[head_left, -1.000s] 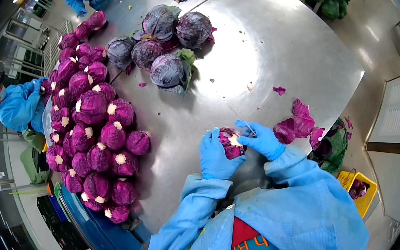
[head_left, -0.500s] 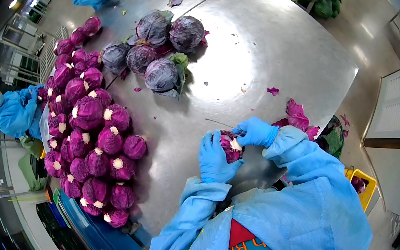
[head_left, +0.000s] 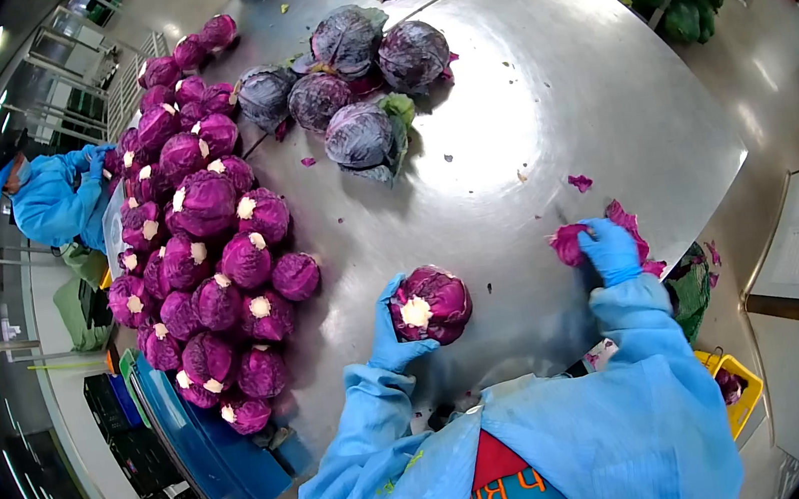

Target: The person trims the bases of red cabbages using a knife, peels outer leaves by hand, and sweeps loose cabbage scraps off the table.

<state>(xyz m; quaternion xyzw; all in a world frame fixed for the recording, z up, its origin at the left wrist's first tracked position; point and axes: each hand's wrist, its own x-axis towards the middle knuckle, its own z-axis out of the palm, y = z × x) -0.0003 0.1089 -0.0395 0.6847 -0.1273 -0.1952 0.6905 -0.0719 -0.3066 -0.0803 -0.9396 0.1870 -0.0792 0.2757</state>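
Observation:
My left hand [head_left: 393, 333] cups the left side of a trimmed red cabbage [head_left: 447, 306], its pale cut stem turned toward me and to the left. Off to the right, my right hand [head_left: 612, 250] has its fingers on a loose purple cabbage leaf [head_left: 568, 244], beside more torn leaves [head_left: 631, 227] at the table's right side. The thin blade seen earlier does not show now; my right palm is hidden from view.
Trimmed red cabbages [head_left: 204, 203] are piled on the left of the steel table [head_left: 552, 330]. Several untrimmed cabbages [head_left: 359, 136] lie farther back. A co-worker in blue [head_left: 60, 198] stands beyond the pile. A yellow crate [head_left: 743, 406] is low on the right.
My right hand has moved from the cabbage to the leaves on the right. My left hand has shifted left with the cabbage, whose cut stem now faces more toward me. The view has shifted slightly.

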